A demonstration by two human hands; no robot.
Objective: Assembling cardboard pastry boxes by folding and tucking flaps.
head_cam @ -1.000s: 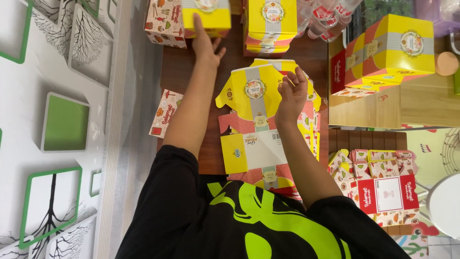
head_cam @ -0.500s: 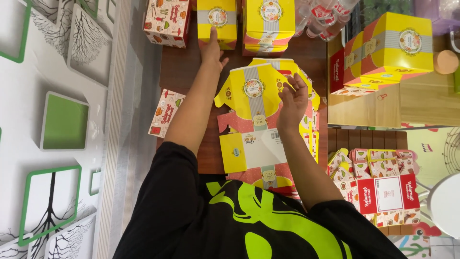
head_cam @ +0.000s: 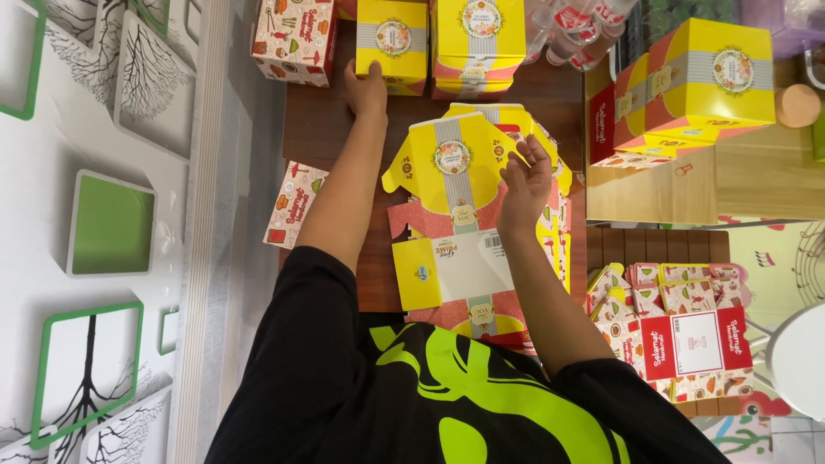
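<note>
My left hand is stretched far forward, with its fingers flat against the near side of an assembled yellow box on the brown table. The hand is not wrapped around the box. My right hand is closer in. Its fingers are curled on a side flap of the top flat yellow carton, which lies on a stack of unfolded cartons in front of me.
Another yellow box and a white patterned box flank the one I touch. A flat patterned carton lies at the table's left edge. Stacked yellow and red boxes stand on a wooden shelf at right, with flat patterned cartons below.
My left hand has shifted the assembled yellow box right, closer to the neighbouring yellow box. My right hand has stayed on the flat carton's flap, and its fingers have curled more.
</note>
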